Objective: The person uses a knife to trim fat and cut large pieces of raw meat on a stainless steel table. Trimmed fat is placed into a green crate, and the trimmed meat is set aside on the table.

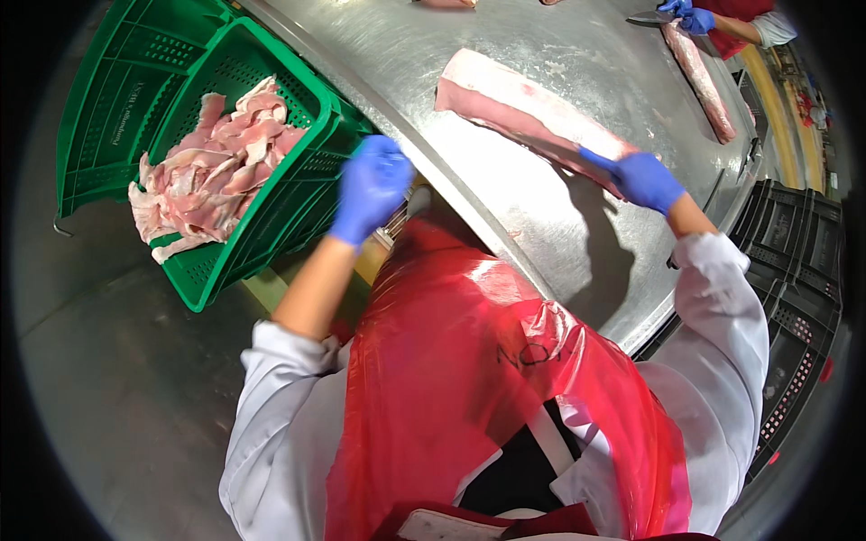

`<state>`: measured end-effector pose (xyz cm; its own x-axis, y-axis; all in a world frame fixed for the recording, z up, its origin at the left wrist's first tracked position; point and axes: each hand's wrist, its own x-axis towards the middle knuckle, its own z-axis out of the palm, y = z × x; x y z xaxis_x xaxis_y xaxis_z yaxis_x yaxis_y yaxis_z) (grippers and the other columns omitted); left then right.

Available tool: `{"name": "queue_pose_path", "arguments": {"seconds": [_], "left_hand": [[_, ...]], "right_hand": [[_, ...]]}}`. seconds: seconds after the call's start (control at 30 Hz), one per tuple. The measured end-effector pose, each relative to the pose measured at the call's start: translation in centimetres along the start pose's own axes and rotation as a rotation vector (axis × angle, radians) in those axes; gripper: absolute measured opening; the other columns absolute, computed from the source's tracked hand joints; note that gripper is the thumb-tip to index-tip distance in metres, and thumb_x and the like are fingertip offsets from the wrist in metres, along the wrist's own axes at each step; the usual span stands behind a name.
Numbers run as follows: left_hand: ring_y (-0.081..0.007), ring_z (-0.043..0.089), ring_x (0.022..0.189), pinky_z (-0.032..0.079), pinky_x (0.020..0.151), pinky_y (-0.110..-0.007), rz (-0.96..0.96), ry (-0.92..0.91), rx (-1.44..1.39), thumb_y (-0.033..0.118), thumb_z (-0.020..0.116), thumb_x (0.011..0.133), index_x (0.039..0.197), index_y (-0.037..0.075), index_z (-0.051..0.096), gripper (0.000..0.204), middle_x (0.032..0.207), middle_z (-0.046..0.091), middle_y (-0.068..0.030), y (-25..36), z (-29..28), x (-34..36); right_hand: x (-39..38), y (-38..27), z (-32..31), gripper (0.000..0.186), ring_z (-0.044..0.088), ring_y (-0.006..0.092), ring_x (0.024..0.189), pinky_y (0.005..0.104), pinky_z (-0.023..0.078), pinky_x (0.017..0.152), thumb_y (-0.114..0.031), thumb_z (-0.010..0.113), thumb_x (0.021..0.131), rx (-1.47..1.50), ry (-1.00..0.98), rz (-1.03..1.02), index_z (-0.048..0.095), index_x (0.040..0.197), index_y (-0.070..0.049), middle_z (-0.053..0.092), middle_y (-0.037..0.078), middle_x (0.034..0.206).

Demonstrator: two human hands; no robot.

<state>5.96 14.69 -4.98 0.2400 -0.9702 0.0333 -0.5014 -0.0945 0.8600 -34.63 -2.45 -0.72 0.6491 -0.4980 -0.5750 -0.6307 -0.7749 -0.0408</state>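
A long pale pink slab of meat (532,104), topped with a whitish fat layer, lies slantwise on the steel table. My right hand (645,180), in a blue glove, is at its near right end. It grips a knife (566,160), index finger stretched forward; the narrow grey blade lies along the meat's near side, and the handle is hidden in my palm. Gloved in blue too, my left hand (373,185) hovers between the table edge and a green crate (316,135). Its fingers are curled in, slightly blurred, and nothing shows in them. Pink and white meat trimmings (221,171) are heaped in the crate.
The steel table's raised edge (451,194) runs between me and the meat. Across the table at upper right, a co-worker's gloved hands (690,16) hold a knife (648,17) by another long meat piece (699,81). Black crates (785,234) stand at the right.
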Motion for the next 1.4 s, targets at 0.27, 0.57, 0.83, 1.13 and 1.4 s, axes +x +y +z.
{"name": "queue_pose_path", "arguments": {"seconds": [0.27,0.57,0.83,1.13,1.4], "left_hand": [[-0.0134,0.051,0.057,0.04,0.051,-0.029,-0.659,0.056,-0.772,0.015,0.063,0.091,0.085,0.001,0.06,0.015,0.073,0.059,-0.0068,-7.1,23.6,11.5],[-0.0134,0.055,0.062,0.044,0.055,-0.03,-0.738,0.145,-0.861,0.004,0.055,0.089,0.092,-0.003,0.064,0.011,0.08,0.065,-0.0094,-7.8,21.6,11.7],[-0.0123,0.047,0.05,0.034,0.044,-0.03,-0.709,0.202,-0.704,0.009,0.056,0.093,0.088,0.004,0.056,0.007,0.074,0.059,-0.0077,-10.2,23.4,11.5],[-0.0146,0.053,0.063,0.043,0.057,-0.032,-0.644,0.226,-0.619,0.017,0.055,0.099,0.093,-0.002,0.064,0.022,0.081,0.066,-0.0106,-7.8,22.5,10.8],[-0.0142,0.057,0.067,0.045,0.062,-0.03,-0.634,0.21,-0.55,0.018,0.056,0.099,0.09,0.0,0.063,0.021,0.077,0.065,-0.0074,-4.5,20.0,9.9]], "right_hand": [[-5.2,4.6,3.1,0.08,0.065,0.0282,0.069,0.0375,0.054,0.075,-0.007,0.062,0.089,0.652,0.339,0.233,0.029,0.157,-0.032,0.071,0.018,0.089],[8.3,-1.7,6.3,0.075,0.064,0.0318,0.069,0.0386,0.052,0.072,-0.007,0.059,0.09,0.699,0.721,0.088,0.032,0.157,-0.025,0.067,0.02,0.085],[15.2,-5.1,2.1,0.065,0.068,0.0385,0.079,0.046,0.052,0.074,-0.021,0.05,0.096,0.306,0.416,-0.018,0.03,0.155,-0.038,0.069,0.022,0.094],[15.9,-4.8,0.5,0.062,0.067,0.0415,0.075,0.0482,0.052,0.074,-0.025,0.048,0.097,0.303,0.251,-0.048,0.031,0.154,-0.042,0.068,0.025,0.091],[9.4,-0.1,1.8,0.061,0.068,0.0385,0.072,0.0477,0.053,0.069,-0.026,0.043,0.1,0.169,0.096,-0.073,0.025,0.156,-0.041,0.069,0.022,0.089]]}}
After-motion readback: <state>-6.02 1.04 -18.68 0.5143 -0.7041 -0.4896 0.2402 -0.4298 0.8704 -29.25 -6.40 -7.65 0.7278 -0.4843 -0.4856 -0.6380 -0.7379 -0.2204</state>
